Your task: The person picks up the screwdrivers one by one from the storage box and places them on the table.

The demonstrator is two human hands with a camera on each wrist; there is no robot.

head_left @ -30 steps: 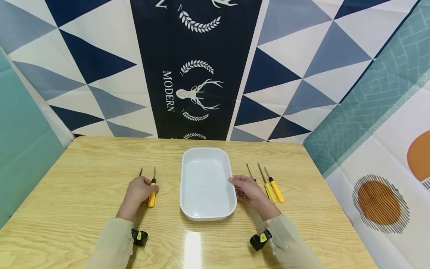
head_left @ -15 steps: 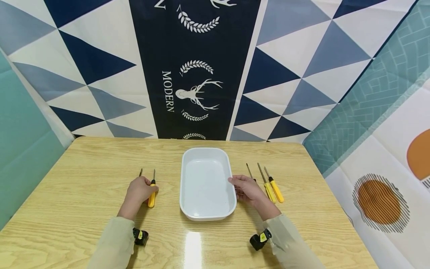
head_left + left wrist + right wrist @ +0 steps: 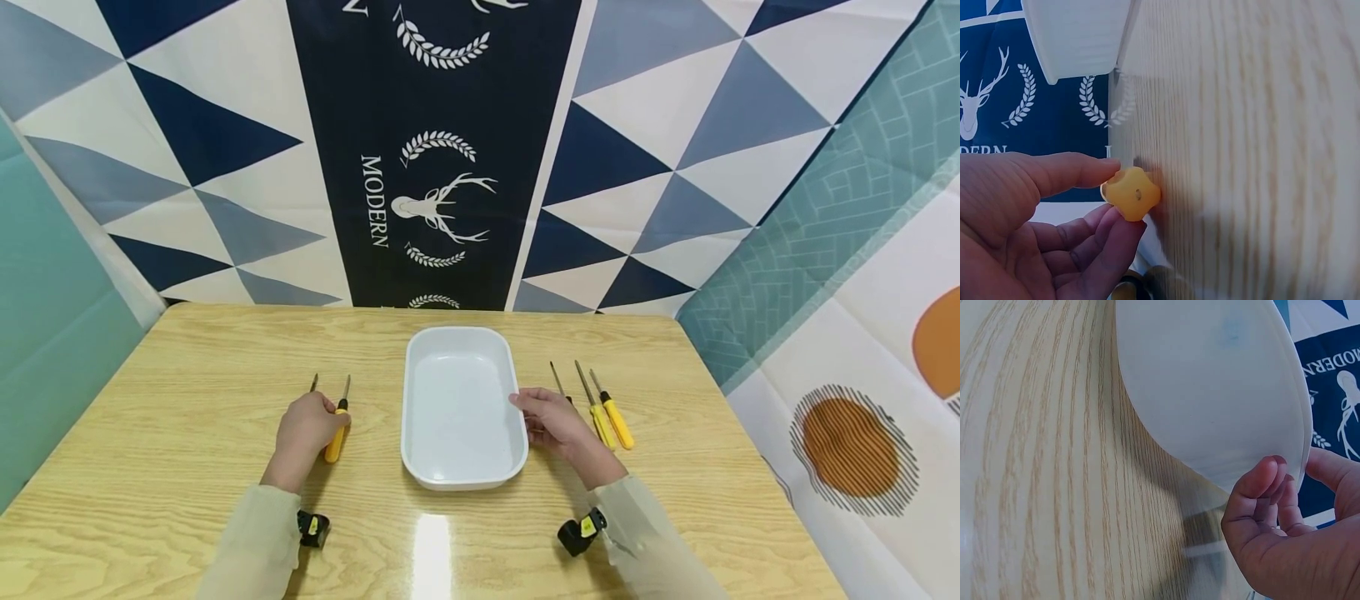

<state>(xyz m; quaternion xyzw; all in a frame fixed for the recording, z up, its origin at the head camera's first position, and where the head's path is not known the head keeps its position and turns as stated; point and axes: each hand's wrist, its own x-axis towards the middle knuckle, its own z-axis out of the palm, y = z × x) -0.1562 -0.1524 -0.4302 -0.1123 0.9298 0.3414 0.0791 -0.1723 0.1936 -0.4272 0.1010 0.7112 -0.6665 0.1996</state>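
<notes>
My left hand (image 3: 303, 427) pinches a screwdriver (image 3: 334, 445) by its yellow handle, left of the white basin. In the left wrist view the lobed end of that yellow handle (image 3: 1130, 192) shows between thumb and fingers, close to the wood surface. Beyond the same hand pokes the dark shaft (image 3: 314, 383) of another tool, the rest of which is hidden by the hand. My right hand (image 3: 553, 423) grips the right rim of the rectangular white basin (image 3: 459, 408). In the right wrist view, the thumb is over the rim and the curled fingers are against the outer wall (image 3: 1210, 394).
Right of the right hand lie two yellow-handled screwdrivers (image 3: 617, 423) (image 3: 602, 427) and a dark shaft (image 3: 557, 377), partly hidden by that hand. The wooden table (image 3: 225, 350) ends at a patterned wall cloth (image 3: 438, 208). Black cameras (image 3: 312, 528) sit at both wrists.
The screwdriver in my left hand has tilted, its tip slightly rightward and its handle end leftward. My right hand and the basin stay in place.
</notes>
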